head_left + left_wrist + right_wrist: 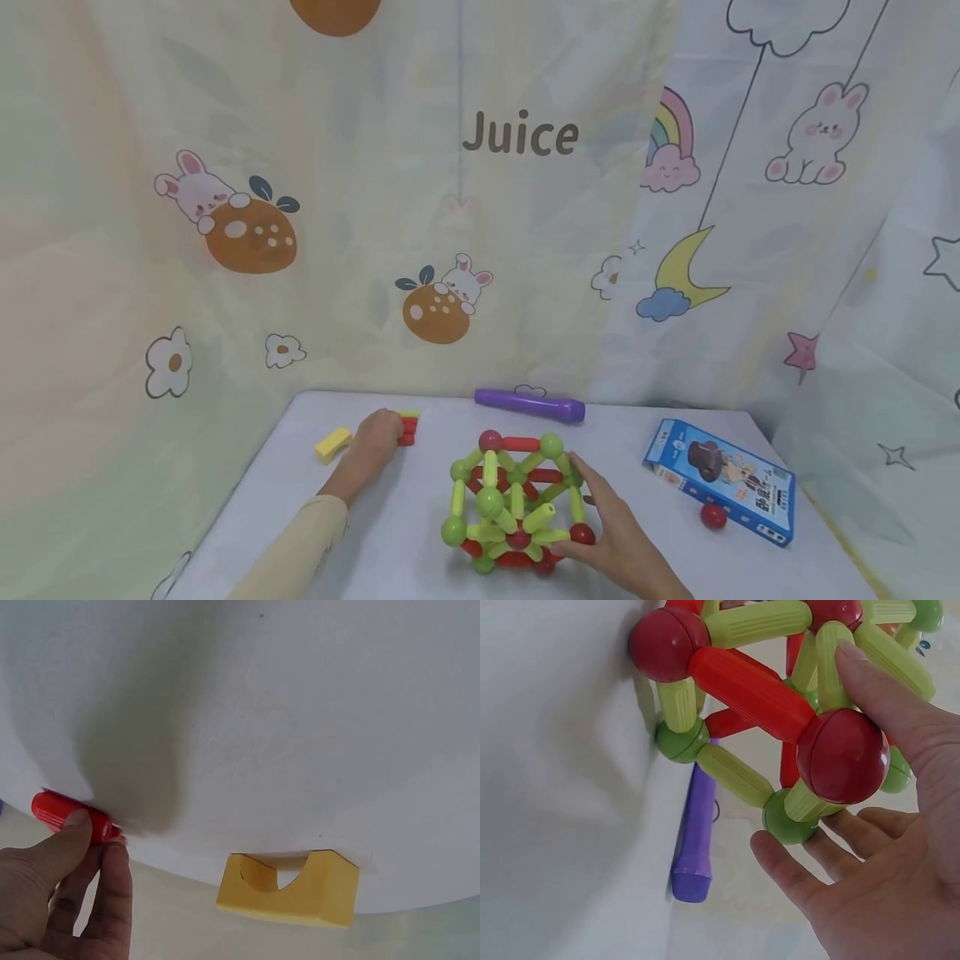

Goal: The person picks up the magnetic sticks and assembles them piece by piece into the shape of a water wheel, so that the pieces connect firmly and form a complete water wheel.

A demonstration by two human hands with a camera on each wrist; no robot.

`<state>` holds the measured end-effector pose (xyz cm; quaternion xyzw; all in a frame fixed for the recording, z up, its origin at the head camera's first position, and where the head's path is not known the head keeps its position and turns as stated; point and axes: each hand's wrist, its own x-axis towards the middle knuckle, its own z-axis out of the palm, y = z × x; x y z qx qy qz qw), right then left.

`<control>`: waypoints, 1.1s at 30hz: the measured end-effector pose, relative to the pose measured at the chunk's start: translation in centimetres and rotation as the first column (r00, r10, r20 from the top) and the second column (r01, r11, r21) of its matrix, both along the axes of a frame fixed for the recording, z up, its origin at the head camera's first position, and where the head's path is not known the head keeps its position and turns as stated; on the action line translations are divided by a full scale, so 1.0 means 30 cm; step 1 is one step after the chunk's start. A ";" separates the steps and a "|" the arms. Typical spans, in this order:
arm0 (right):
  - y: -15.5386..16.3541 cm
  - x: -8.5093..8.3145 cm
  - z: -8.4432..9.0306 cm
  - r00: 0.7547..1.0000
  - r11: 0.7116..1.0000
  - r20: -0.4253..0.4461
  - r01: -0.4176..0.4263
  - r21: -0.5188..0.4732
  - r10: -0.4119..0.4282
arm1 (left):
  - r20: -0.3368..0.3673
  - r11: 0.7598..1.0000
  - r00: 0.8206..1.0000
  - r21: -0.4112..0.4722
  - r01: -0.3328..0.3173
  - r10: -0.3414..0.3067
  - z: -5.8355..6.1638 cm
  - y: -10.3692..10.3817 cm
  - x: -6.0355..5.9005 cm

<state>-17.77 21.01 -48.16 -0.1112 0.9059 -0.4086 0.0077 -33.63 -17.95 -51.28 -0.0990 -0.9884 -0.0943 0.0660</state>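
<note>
A ball-and-rod frame [517, 500] of magnetic building pieces, with red and green balls and lime and red rods, stands on the table in the head view. My right hand [618, 537] grips its right side. In the right wrist view, the thumb lies on a lime rod [832, 667] and the fingers reach behind, by a green ball [787, 817]. My left hand [375, 442] is at the back left of the table, over several short red rods [408, 429]. The left wrist view shows its thumb and fingertips pinching a red rod [67, 814] at the tabletop.
A yellow block [289, 889] with a rounded notch sits beside the left hand. Along the back edge lies a purple toy microphone [528, 406]. To the right are a blue picture box [750, 479] and a loose red ball [713, 515]. A printed curtain [375, 167] hangs behind the table.
</note>
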 end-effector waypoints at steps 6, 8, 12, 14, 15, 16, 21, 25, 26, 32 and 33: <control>-0.007 0.005 0.005 1.000 1.000 0.015 -0.008 -0.002 0.008 | 0.037 0.997 0.999 -0.079 -0.018 0.021 0.021 -0.003 -0.009; -0.008 0.005 0.006 1.000 1.000 0.008 -0.012 -0.002 0.012 | 0.056 0.995 0.998 -0.095 -0.027 0.032 0.025 0.000 -0.009; -0.009 0.003 0.008 0.999 1.000 -0.022 -0.024 -0.003 0.024 | 0.097 0.996 0.994 -0.078 -0.048 0.056 0.040 0.003 0.002; -0.009 0.001 0.007 0.999 0.999 -0.035 -0.032 -0.009 0.031 | 0.116 0.998 0.992 -0.034 -0.052 0.055 0.046 0.001 0.017; -0.009 0.001 0.007 0.999 0.999 -0.037 -0.033 -0.013 0.033 | 0.127 0.999 0.991 -0.007 -0.049 0.050 0.046 -0.001 0.026; -0.009 0.001 0.006 0.999 0.999 -0.036 -0.033 -0.014 0.033 | 0.136 0.999 0.990 0.021 -0.041 0.038 0.046 -0.003 0.037; -0.004 0.006 -0.001 0.999 1.000 -0.030 -0.014 -0.018 0.014 | 0.109 0.988 0.993 0.150 0.036 -0.053 0.025 -0.013 0.104; 0.003 0.006 -0.008 1.000 1.000 -0.020 -0.007 -0.013 0.007 | 0.095 0.968 0.991 0.242 0.068 -0.093 -0.007 -0.015 0.154; 0.004 0.006 -0.009 1.000 1.000 -0.011 -0.005 -0.010 0.005 | 0.106 0.961 0.990 0.269 0.065 -0.097 -0.015 -0.015 0.166; 0.009 0.004 -0.011 1.000 1.000 0.018 0.001 -0.019 -0.001 | 0.156 0.913 0.981 0.405 0.042 -0.114 -0.042 -0.017 0.235; 0.009 0.004 -0.012 1.000 1.000 0.017 -0.001 -0.023 0.001 | 0.155 0.906 0.980 0.421 0.048 -0.124 -0.044 -0.017 0.246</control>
